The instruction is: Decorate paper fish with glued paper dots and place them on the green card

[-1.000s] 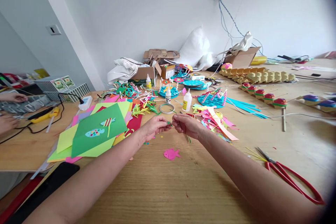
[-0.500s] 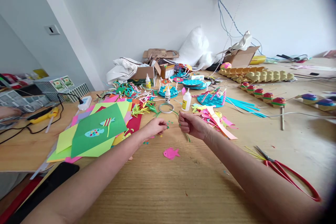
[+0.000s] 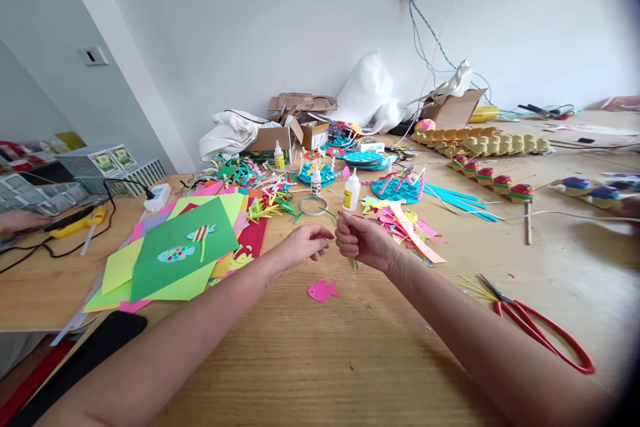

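My right hand (image 3: 366, 241) is closed around thin green paper strips; their ends poke out above and below the fist, and a tiny green scrap shows at the fingers. Close beside it, my left hand (image 3: 306, 244) has its fingers stretched loosely toward the right fist, with nothing visible in them. A pink paper fish (image 3: 323, 291) lies on the table below both hands. Just beyond them are a roll of tape or ring (image 3: 313, 213), a glue bottle with a yellow label (image 3: 351, 191) and a smaller white bottle (image 3: 316, 183).
Coloured paper sheets (image 3: 185, 247) with paper fish lie at left, paper scraps (image 3: 395, 219) at right. Red-handled scissors (image 3: 537, 327) rest at front right. Painted egg-carton pieces (image 3: 493, 180) and blue craft discs (image 3: 397, 188) stand behind. Another person's hand (image 3: 23, 221) shows at the left edge.
My left hand has moved right toward the right fist, its fingers unfolding from a pinch. A blurred hand has appeared at the right edge. The view has shifted slightly.
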The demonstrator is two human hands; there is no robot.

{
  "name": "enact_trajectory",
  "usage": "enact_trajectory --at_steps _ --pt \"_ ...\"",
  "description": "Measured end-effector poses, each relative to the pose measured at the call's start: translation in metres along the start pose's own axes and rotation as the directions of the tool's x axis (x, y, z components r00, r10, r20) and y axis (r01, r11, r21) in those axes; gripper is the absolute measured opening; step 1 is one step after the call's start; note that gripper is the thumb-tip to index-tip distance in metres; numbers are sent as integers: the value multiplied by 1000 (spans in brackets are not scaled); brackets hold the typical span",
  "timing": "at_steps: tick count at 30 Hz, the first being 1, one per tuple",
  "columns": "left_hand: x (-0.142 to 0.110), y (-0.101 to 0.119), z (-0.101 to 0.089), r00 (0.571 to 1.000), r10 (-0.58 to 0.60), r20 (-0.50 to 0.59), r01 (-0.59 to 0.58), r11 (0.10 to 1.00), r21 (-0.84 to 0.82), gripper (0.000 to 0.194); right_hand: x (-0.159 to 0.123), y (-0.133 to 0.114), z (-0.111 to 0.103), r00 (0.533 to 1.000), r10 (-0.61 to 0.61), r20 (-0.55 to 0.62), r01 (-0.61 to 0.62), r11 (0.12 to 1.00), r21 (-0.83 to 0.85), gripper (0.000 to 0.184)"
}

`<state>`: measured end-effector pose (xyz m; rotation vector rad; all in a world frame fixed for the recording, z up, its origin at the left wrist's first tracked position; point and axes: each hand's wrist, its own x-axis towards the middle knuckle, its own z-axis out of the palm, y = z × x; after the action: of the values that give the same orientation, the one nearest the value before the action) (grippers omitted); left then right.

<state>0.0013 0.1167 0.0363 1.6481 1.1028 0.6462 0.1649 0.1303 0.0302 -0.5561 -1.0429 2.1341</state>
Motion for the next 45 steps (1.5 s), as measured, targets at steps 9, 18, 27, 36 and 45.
enact_trajectory --at_steps 9,18,27,36,45 --pt "-9 3 10 990 79 -117 -100 977 -189 19 -1 6 11 986 -124 -111 112 988 -109 32" --pt "-5 2 12 989 81 -121 -102 979 -174 9 -2 7 18 975 -166 -149 138 973 -182 30" --pt "-10 2 9 986 2 -167 -46 966 -256 9 -3 7 22 974 -168 -151 136 970 -201 29" --pt "-18 1 0 977 -44 -209 -5 974 -226 9 -8 3 11 887 -392 -245 53 613 -789 11" --pt "-18 0 3 984 -19 -175 -15 982 -186 10 -1 15 20 908 -358 -216 -47 427 -903 4"
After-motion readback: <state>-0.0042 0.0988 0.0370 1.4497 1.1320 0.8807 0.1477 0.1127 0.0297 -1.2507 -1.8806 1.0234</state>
